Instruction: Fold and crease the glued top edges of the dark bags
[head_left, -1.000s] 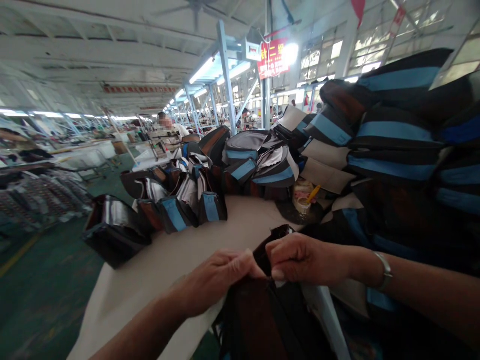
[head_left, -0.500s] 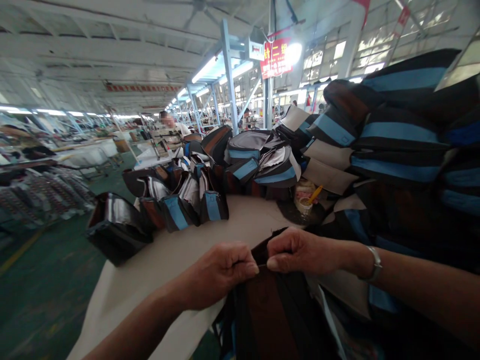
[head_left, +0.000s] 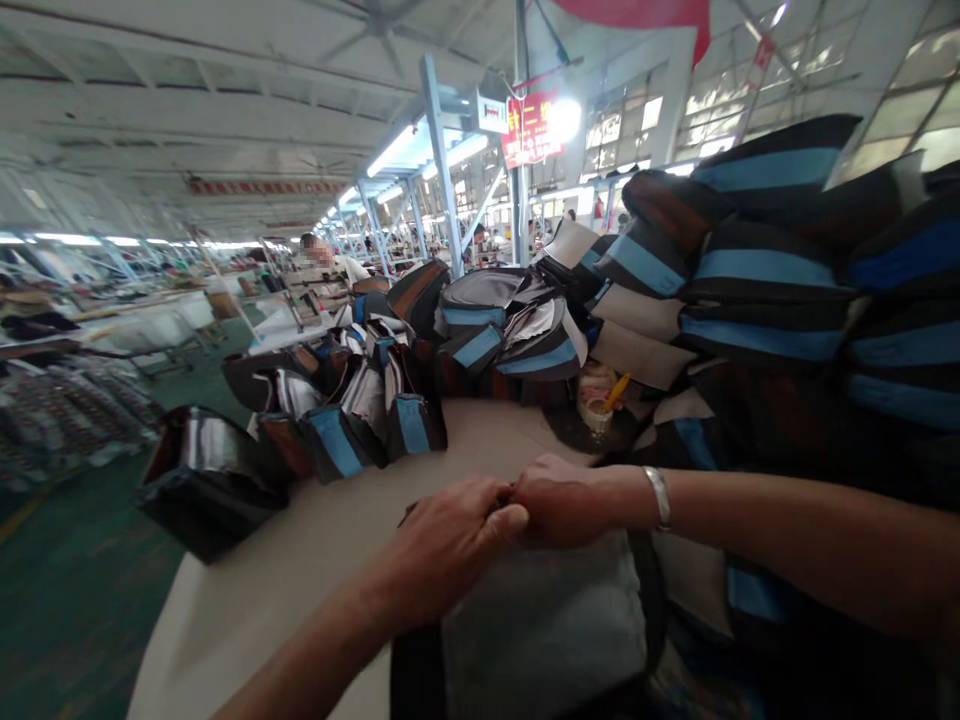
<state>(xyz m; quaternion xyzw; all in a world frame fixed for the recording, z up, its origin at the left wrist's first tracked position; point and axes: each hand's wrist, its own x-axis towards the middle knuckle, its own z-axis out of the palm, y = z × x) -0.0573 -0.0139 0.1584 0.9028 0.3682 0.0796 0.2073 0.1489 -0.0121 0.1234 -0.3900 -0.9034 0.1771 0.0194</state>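
Your left hand (head_left: 450,540), right hand (head_left: 559,500) both closed, pinching bag panel (head_left: 544,620) edge between them, fists touching, keeping edge taut; bag stacks (head_left: 757,270) beyond right hand.

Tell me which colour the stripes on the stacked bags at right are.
Light blue stripes on the black stacked bags, in the head view.

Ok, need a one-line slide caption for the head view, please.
Left hand and right hand pinch the top edge of a dark bag with grey lining on a table beside stacked blue-striped bags.
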